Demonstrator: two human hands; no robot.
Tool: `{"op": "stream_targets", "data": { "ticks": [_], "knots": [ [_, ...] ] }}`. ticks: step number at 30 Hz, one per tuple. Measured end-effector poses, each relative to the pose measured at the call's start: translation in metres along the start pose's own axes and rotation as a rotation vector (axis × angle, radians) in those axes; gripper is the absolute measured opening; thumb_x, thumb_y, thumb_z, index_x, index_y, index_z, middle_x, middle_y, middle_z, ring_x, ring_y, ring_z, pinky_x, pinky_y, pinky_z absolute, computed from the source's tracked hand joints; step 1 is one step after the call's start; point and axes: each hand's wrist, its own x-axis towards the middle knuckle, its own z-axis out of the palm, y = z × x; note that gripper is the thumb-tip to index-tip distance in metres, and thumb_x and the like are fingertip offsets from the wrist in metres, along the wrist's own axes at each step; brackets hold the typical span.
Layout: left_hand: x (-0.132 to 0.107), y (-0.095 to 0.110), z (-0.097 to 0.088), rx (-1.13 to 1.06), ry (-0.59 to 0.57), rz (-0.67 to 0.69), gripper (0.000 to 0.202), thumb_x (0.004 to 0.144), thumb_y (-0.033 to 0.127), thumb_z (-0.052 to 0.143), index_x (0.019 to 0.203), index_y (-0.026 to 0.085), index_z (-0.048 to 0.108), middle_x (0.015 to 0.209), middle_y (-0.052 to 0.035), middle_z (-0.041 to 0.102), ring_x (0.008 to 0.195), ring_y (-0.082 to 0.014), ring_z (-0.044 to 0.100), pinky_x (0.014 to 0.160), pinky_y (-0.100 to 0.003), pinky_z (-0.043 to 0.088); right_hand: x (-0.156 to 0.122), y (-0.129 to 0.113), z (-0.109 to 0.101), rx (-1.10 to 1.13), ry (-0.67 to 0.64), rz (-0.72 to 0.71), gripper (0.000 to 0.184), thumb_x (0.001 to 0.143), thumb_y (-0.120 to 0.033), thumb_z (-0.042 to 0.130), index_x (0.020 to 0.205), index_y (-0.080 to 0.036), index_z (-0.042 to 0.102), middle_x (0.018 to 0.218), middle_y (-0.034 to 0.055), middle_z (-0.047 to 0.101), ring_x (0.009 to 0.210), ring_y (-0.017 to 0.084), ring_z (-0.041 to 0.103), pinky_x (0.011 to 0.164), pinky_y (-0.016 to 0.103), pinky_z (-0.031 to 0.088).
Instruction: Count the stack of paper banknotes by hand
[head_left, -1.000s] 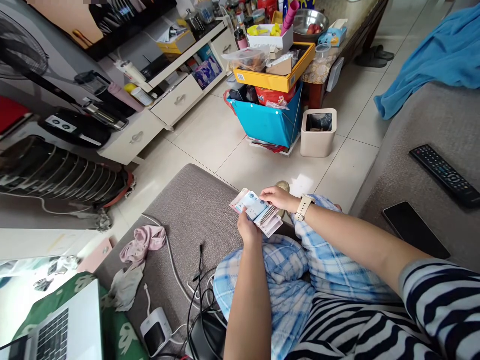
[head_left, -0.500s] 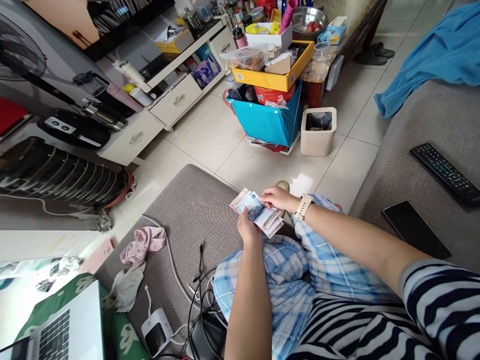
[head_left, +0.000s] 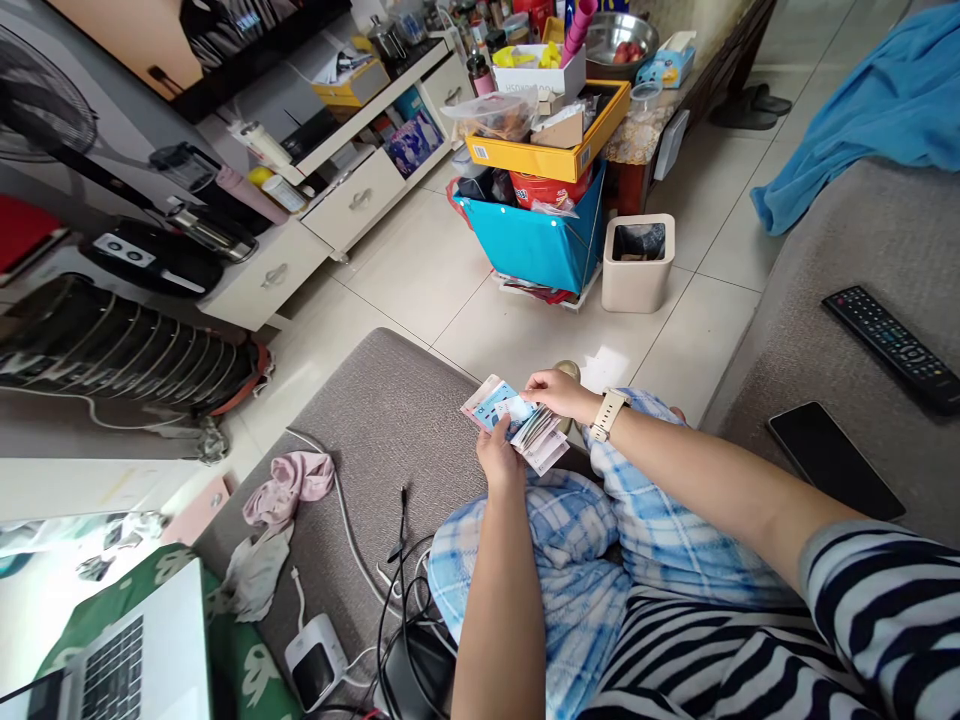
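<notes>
A stack of banknotes [head_left: 491, 402] lies fanned between my two hands, above the plaid trousers [head_left: 574, 530]. My left hand [head_left: 500, 450] grips the stack from below, its thumb resting on a blue note on top. With fingers pinched, my right hand [head_left: 559, 392] holds the far edge of a note. Below that hand several note edges [head_left: 541, 432] spread apart in layers. A pale watch [head_left: 607, 413] sits on my right wrist. The fingers beneath the stack are hidden.
On the right of the grey sofa lie a remote control [head_left: 892, 345] and a phone [head_left: 836, 460]. Cables [head_left: 405, 580], a pink cloth [head_left: 292, 485] and a laptop [head_left: 127, 650] are at left. Ahead stand a blue bin [head_left: 532, 240] and a beige bin [head_left: 637, 265].
The blue note on top has shifted and now shows a different part of its face. The note edges near my right hand are spread wider. My hands have barely moved.
</notes>
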Motion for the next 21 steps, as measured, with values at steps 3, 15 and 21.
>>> {"op": "stream_targets", "data": {
  "ticks": [3, 15, 21],
  "knots": [
    [-0.002, 0.002, 0.002, -0.013, -0.005, 0.001, 0.027, 0.065, 0.015, 0.068, 0.091, 0.015, 0.065, 0.087, -0.005, 0.068, 0.075, -0.0161, 0.064, 0.074, -0.03, 0.049, 0.001, 0.0, 0.0, 0.005, -0.017, -0.008, 0.022, 0.074, -0.037, 0.058, 0.067, -0.016, 0.056, 0.056, -0.0046, 0.048, 0.053, 0.01, 0.043, 0.054, 0.024, 0.029],
    [0.008, -0.003, -0.004, -0.063, 0.108, -0.024, 0.016, 0.078, 0.026, 0.058, 0.085, 0.011, 0.062, 0.071, -0.0015, 0.061, 0.059, -0.012, 0.058, 0.06, -0.026, 0.048, 0.001, -0.001, 0.0, -0.045, -0.028, 0.011, 0.023, 0.076, -0.035, 0.056, 0.062, -0.017, 0.053, 0.052, -0.0039, 0.047, 0.051, 0.01, 0.043, 0.051, 0.023, 0.03],
    [0.009, -0.004, -0.006, -0.046, 0.106, -0.032, 0.018, 0.081, 0.027, 0.057, 0.086, 0.012, 0.063, 0.076, -0.0035, 0.063, 0.066, -0.0153, 0.063, 0.066, -0.029, 0.05, 0.004, 0.005, 0.002, -0.033, -0.046, -0.032, 0.024, 0.075, -0.037, 0.056, 0.065, -0.016, 0.055, 0.052, -0.0042, 0.047, 0.05, 0.01, 0.04, 0.051, 0.023, 0.027]
  ]
}}
